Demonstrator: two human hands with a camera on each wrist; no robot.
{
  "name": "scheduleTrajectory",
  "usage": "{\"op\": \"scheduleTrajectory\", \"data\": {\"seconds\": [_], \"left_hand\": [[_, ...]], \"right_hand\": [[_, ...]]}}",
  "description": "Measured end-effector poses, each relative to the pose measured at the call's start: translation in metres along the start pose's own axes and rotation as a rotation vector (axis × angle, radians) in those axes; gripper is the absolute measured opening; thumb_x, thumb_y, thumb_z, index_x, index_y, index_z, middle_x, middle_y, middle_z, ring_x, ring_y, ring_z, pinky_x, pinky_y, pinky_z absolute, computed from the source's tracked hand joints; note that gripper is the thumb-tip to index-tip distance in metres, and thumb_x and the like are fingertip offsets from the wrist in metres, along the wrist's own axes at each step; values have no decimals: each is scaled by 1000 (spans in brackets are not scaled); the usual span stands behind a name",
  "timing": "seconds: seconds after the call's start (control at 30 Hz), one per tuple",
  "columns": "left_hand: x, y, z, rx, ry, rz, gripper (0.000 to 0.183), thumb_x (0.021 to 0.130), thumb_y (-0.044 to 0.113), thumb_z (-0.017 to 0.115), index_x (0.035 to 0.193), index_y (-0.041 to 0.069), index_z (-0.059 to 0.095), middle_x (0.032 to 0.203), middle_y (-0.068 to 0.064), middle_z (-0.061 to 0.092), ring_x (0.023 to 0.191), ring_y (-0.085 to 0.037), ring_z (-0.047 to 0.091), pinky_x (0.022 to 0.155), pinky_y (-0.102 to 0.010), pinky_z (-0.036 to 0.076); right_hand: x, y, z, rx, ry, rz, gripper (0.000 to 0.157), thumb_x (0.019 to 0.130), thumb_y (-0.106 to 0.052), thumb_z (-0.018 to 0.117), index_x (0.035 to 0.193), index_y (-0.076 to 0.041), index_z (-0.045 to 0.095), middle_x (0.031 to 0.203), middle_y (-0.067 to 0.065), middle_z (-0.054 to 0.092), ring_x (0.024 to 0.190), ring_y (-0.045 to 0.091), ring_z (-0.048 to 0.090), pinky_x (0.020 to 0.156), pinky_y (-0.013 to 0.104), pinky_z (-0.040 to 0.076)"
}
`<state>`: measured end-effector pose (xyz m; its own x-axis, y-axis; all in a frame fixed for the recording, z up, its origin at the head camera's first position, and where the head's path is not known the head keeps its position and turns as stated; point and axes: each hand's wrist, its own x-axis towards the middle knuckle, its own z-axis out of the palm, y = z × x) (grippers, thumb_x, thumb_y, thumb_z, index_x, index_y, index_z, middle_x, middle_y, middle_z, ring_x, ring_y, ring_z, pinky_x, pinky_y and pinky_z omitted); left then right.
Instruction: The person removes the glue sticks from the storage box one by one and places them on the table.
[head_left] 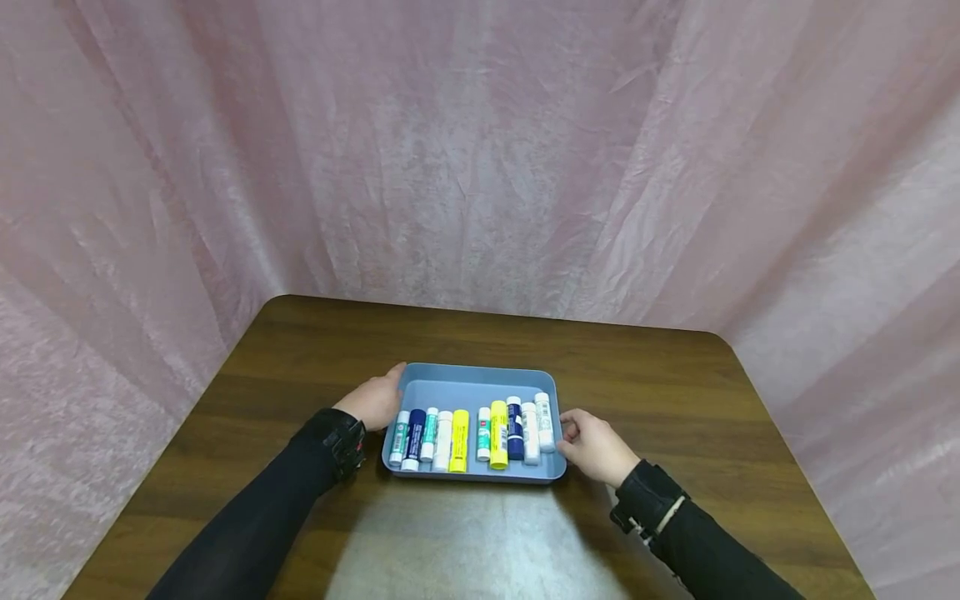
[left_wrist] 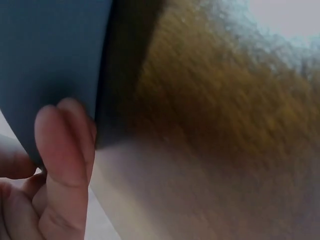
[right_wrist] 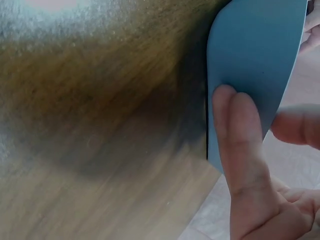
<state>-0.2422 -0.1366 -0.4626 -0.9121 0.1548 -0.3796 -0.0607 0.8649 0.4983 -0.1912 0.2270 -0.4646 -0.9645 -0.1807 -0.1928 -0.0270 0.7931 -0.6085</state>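
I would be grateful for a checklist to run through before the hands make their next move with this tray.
1. Left hand on the tray: ok; fingers against the outer left wall, thumb at the rim.
2. Right hand on the tray: ok; fingers against the outer right wall, thumb at the rim.
3. Tubes inside the tray: ok; all ten lie within its walls.
4. Tubes kept from sliding: probably not ok; bare tray floor lies beyond them and between the two groups.
5. Tray resting flat on the table: cannot tell whether it is slightly raised.
6. Caps tight: cannot tell; too small.
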Motion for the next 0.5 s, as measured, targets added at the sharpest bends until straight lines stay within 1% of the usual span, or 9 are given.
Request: {"op": "scheduleTrajectory", "data": {"seconds": [0.17,0.23,0.27,0.33,0.4,0.43,0.5], "left_hand": [[-1,-1,1,0,18,-8,61,110,19,38,164,9,12,100,-11,69,57,-18,59,55,-32,46],[-1,-1,2,4,25,-10,61,110,19,39,164,9,12,101,-11,69,57,-17,59,55,-32,45],[0,-1,2,7,25,-10,61,110,19,38,164,9,12,98,-11,69,56,-17,58,55,-32,45],[0,-1,2,16,25,-10,61,110,19,38,164,9,11,87,-10,68,55,-17,57,54,-31,44],[1,-1,3,23,24,-11,62,110,19,38,164,9,11,80,-9,66,54,-17,56,54,-31,44],[2,-1,3,25,24,-11,62,110,19,38,164,9,11,82,-9,67,54,-17,57,54,-31,44],[2,-1,3,29,26,-11,62,110,19,39,164,8,12,96,-13,70,59,-17,59,56,-32,45]], "right_hand": [[4,-4,-2,-47,32,-28,46,89,-6,73,131,5,57,85,5,62,72,16,56,66,29,48],[7,-6,-2,-90,64,-53,48,88,-6,74,132,5,57,85,5,61,72,17,56,66,31,49],[8,-7,-2,-119,80,-66,48,88,-7,74,132,4,58,87,6,61,74,17,56,67,32,49],[12,-9,-1,-191,110,-97,48,89,-11,75,132,2,60,92,7,63,80,20,58,73,35,52],[16,-11,0,-272,140,-136,46,90,-15,76,131,1,62,101,9,65,90,23,60,82,40,54],[18,-11,1,-313,156,-159,46,90,-17,77,130,0,64,106,10,66,95,25,61,87,42,54],[22,-11,3,-381,181,-200,44,90,-20,77,129,-1,66,112,12,67,103,28,60,93,46,52]]}}
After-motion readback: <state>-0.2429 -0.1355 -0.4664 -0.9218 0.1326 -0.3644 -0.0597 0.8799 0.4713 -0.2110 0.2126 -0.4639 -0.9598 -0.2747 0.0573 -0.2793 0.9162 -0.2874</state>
